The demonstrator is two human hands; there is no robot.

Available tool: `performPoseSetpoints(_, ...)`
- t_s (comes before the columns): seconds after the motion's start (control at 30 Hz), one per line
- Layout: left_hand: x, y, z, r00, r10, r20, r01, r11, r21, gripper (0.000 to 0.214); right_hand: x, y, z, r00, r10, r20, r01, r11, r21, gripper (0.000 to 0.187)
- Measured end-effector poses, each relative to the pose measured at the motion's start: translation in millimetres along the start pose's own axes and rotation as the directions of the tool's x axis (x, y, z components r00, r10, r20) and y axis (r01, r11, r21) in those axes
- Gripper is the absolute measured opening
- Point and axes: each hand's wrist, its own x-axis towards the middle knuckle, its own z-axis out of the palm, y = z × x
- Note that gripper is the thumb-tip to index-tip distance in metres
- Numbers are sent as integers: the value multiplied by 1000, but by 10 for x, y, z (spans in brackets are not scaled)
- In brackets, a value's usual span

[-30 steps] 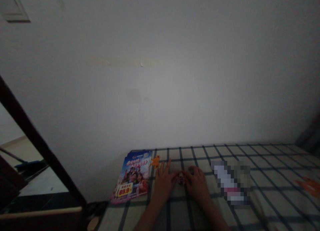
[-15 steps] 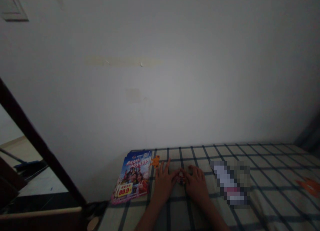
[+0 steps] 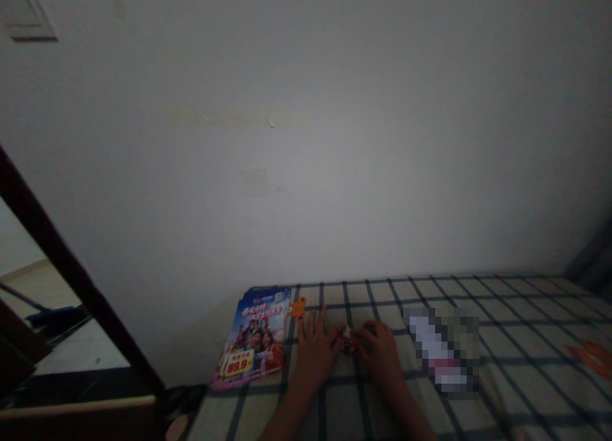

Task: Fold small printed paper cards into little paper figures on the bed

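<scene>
Behind, 1 pale wall (image 3: 382, 141). In front, 1 checked cloth (image 3: 337, 419), pale w/ dk lines. Far L, 1 dk slanting bar (image 3: 67, 256). On cloth, L side, 1 pile of glossy leaflets (image 3: 258, 336), blue-pink, "89.9" printed; no. of sheets unclear. R side, 1 blurred-out item (image 3: 440, 352), lying aslant. Betw. these, 2 hands: L hand (image 3: 315, 350) w/ outer fingers fanned wide, nearest tips pinched on small thing (image 3: 347, 343); R hand (image 3: 381, 352) w/ fingers curled, tips pinched on opp. side. 2 orange shapes (image 3: 593, 355), 1 by L hand, 1 far R. Smallest, 1 small thing: dk, pale top, orange-red bit at R; low over cloth betw. both hands, partly hidden by fingertips, too dim for detail.
</scene>
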Motion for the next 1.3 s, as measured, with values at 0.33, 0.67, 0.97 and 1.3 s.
performPoseSetpoints(0.33, 8, 49, -89, 1000, 4, -25, -4, 1000, -28, 24, -4, -67, -53, 1000, -30, -5, 30, 999, -36, 21)
performPoseSetpoints(0.67, 40, -68, -84, 995, -87, 56, 92, 992, -82, 20, 88, -164, -88, 992, 118, 53, -115, 991, -67, 23)
performPoseSetpoints(0.97, 33, -97, -53, 989, -133, 58, 136, 989, -58, 25, 183, -297, -150, 981, 152, 119, -129, 976, -176, 16)
performPoseSetpoints(1.3, 19, -87, -69, 985, -160, 64, 161, 987, -18, 28, 319, -332, -237, 969, 83, 232, -39, 981, -189, 12)
